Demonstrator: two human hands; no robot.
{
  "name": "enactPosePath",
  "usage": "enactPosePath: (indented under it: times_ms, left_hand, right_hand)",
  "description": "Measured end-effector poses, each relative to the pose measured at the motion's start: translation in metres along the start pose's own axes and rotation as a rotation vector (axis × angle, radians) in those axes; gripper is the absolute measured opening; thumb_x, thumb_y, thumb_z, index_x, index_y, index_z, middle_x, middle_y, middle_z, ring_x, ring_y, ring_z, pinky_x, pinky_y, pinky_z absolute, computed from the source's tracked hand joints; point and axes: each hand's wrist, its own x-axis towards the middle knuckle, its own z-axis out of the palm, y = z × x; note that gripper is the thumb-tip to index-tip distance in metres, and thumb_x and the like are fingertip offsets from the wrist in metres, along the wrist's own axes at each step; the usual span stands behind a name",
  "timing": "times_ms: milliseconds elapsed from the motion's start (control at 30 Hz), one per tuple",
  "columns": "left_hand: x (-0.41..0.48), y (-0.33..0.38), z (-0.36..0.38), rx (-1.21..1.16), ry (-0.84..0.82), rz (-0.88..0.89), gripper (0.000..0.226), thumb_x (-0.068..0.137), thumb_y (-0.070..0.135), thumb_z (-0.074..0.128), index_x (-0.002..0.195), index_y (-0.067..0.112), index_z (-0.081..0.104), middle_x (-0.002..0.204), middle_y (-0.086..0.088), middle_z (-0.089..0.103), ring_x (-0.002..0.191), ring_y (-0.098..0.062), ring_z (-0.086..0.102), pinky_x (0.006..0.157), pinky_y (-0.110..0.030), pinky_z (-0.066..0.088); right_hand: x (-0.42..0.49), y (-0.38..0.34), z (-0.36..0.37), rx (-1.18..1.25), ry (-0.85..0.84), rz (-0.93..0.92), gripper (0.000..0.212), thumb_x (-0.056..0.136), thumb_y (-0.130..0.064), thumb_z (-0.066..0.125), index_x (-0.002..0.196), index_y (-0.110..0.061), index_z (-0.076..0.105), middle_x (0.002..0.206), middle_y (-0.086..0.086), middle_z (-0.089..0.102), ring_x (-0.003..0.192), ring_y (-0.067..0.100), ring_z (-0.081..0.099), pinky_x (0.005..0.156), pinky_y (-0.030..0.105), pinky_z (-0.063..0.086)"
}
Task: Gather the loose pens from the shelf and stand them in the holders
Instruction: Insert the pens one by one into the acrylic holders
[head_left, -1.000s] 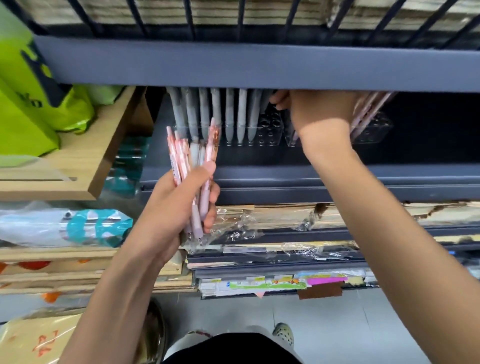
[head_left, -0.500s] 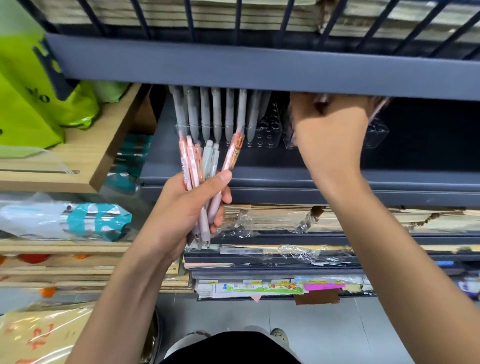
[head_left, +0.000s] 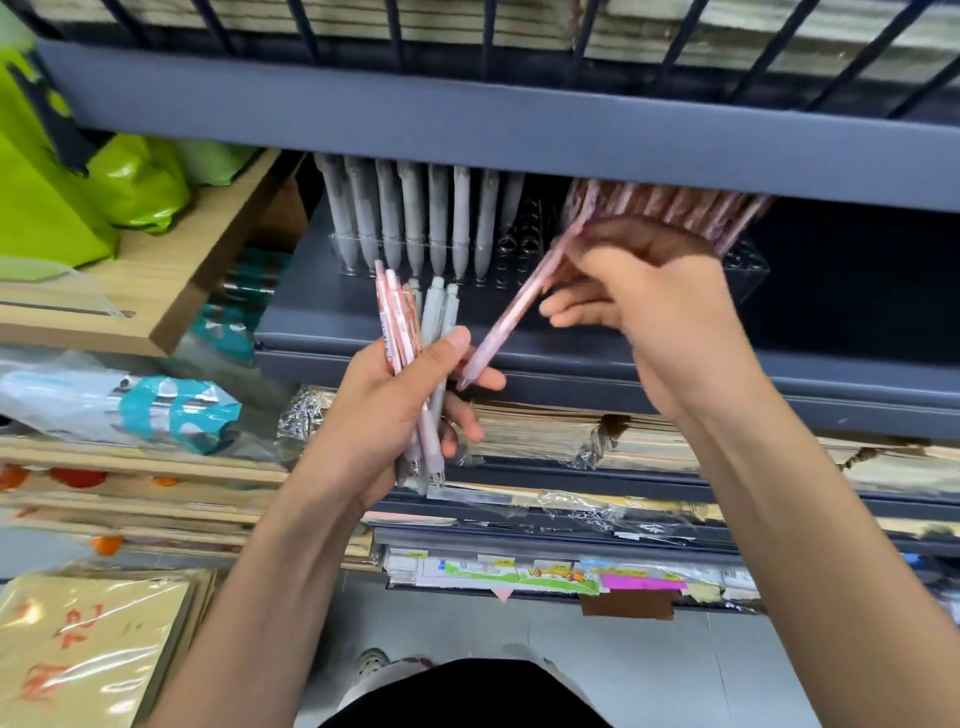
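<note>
Grey shelf (head_left: 322, 325) ahead: my left hand (head_left: 382, 415) grips a pen bundle (head_left: 410, 325), my right hand (head_left: 654, 306) pinches one pink pen (head_left: 514, 312) (tilted).

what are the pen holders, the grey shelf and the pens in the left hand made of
Pen holders: clear hard plastic, likely acrylic; the shelf shows through and edges glint.
Grey shelf: seemingly painted metal, matte, with a flat folded front lip.
Pens in the left hand: probably plastic, matte pink and grey barrels.
</note>
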Motion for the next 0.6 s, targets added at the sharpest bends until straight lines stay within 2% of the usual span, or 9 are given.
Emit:
enactPosePath:
  times_ms: [100,200,233,300,367,433,500,600]
  left_hand:
    - [-0.001,-0.002,-0.002,-0.004,0.062,0.012,0.028,0.091,0.036,0.065,0.09,0.008,0.063,0.074,-0.008,0.07,0.036,-0.017,0.05,0.037,-0.022,0.04]
    - [-0.003,-0.002,-0.003,-0.025,0.135,0.025,0.027,0.097,0.03,0.06,0.088,0.009,0.046,0.066,-0.005,0.061,0.034,-0.015,0.044,0.035,-0.02,0.036]
    - [-0.003,-0.002,-0.003,-0.035,0.149,0.024,0.025,0.098,0.028,0.059,0.087,0.01,0.045,0.066,-0.005,0.061,0.034,-0.015,0.044,0.035,-0.02,0.036]
    - [-0.005,-0.001,-0.005,-0.028,0.134,0.021,0.022,0.099,0.024,0.057,0.09,0.008,0.047,0.068,-0.007,0.063,0.034,-0.016,0.044,0.036,-0.021,0.037]
    - [-0.008,-0.001,-0.009,0.009,0.085,0.029,0.023,0.098,0.024,0.058,0.093,0.003,0.051,0.07,-0.007,0.066,0.035,-0.015,0.045,0.037,-0.021,0.038]
    - [-0.01,0.0,-0.013,0.043,0.054,0.034,0.03,0.095,0.029,0.061,0.088,0.0,0.059,0.061,-0.007,0.063,0.036,-0.015,0.046,0.037,-0.021,0.039]
    - [-0.009,0.002,-0.014,0.067,0.047,0.024,0.035,0.092,0.035,0.063,0.079,0.003,0.066,0.049,-0.008,0.055,0.037,-0.017,0.047,0.038,-0.023,0.041]
    - [-0.004,0.001,-0.007,0.055,0.036,0.014,0.035,0.091,0.037,0.066,0.073,0.008,0.069,0.047,-0.01,0.051,0.038,-0.018,0.049,0.039,-0.023,0.042]
  right_hand:
    - [0.005,-0.004,-0.005,0.127,0.178,-0.147,0.009,0.086,0.0,0.059,0.083,-0.004,0.067,0.074,0.007,0.073,0.065,0.025,0.071,0.062,0.031,0.058]
    - [0.006,-0.005,-0.002,0.124,0.341,-0.332,0.016,0.077,0.005,0.061,0.083,-0.008,0.069,0.076,0.001,0.074,0.075,0.024,0.073,0.071,0.037,0.06]
    - [0.005,-0.004,0.001,0.067,0.385,-0.373,0.019,0.075,0.003,0.062,0.082,-0.013,0.07,0.076,-0.003,0.075,0.076,0.021,0.073,0.073,0.036,0.06]
    - [0.002,-0.002,0.005,-0.029,0.44,-0.424,0.026,0.073,0.0,0.061,0.076,-0.026,0.068,0.072,-0.013,0.073,0.073,0.01,0.071,0.07,0.026,0.057]
    - [-0.001,-0.001,0.007,-0.049,0.474,-0.454,0.027,0.072,-0.003,0.061,0.072,-0.029,0.065,0.07,-0.017,0.072,0.071,0.004,0.07,0.069,0.02,0.054]
    - [-0.003,-0.002,0.004,-0.056,0.518,-0.483,0.025,0.071,-0.005,0.058,0.075,-0.029,0.063,0.07,-0.019,0.071,0.071,0.003,0.069,0.069,0.019,0.053]
    - [-0.006,-0.003,-0.006,-0.075,0.562,-0.503,0.022,0.071,-0.008,0.058,0.081,-0.027,0.063,0.072,-0.018,0.07,0.073,0.006,0.069,0.071,0.023,0.055]
    - [-0.01,0.0,-0.03,-0.12,0.632,-0.501,0.023,0.073,-0.007,0.057,0.088,-0.023,0.064,0.08,-0.008,0.071,0.08,0.025,0.07,0.076,0.045,0.059]
